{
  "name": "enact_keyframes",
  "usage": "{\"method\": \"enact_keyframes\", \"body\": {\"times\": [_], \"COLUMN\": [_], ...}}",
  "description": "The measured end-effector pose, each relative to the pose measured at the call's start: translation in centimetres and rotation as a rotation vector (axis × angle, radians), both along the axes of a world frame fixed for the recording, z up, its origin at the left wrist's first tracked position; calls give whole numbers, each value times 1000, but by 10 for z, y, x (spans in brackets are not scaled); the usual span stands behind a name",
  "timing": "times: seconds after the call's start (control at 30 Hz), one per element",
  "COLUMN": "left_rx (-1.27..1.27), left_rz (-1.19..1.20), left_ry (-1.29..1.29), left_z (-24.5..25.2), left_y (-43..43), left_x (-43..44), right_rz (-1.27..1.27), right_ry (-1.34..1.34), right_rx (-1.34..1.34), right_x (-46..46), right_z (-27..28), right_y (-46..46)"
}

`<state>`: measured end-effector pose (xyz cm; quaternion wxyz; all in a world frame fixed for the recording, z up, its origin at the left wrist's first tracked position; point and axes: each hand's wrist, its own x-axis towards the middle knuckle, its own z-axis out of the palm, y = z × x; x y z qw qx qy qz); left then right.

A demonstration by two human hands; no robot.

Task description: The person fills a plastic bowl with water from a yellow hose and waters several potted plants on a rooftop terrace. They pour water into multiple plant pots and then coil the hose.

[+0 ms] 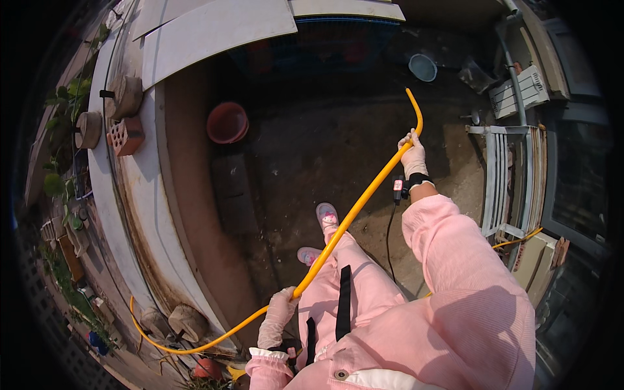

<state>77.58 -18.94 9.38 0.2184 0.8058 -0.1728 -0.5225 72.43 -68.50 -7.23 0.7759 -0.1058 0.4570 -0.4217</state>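
Note:
A yellow hose point(353, 208) runs slantwise across my body between both gloved hands. My right hand point(413, 153), in a thin whitish glove, grips it close to its free end, which bends away towards the far side. Lower down, my left hand point(279, 312) is closed around the same hose near my hip. From there the hose sags to the left and curves over the wall ledge. A black device with a cable point(399, 190) is strapped at my right wrist.
A red bucket point(227, 123) and a pale blue basin point(422, 68) stand on the dark floor point(302, 151). Along the left wall ledge point(146, 195) sit a perforated brick point(127, 136) and round blocks point(125, 96). A white metal rack point(502, 178) stands on the right.

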Motion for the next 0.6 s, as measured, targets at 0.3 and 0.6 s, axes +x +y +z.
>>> {"method": "enact_keyframes", "body": {"times": [0.3, 0.6], "left_rx": [-10, -162], "left_rz": [-187, -269], "left_ry": [-133, -290], "left_z": [-5, -5], "left_y": [-44, -84], "left_x": [33, 54], "right_rz": [-86, -34], "right_ry": [-41, -151], "right_rx": [-64, -147], "right_x": [2, 22], "right_z": [24, 61], "right_y": [-43, -100]}}
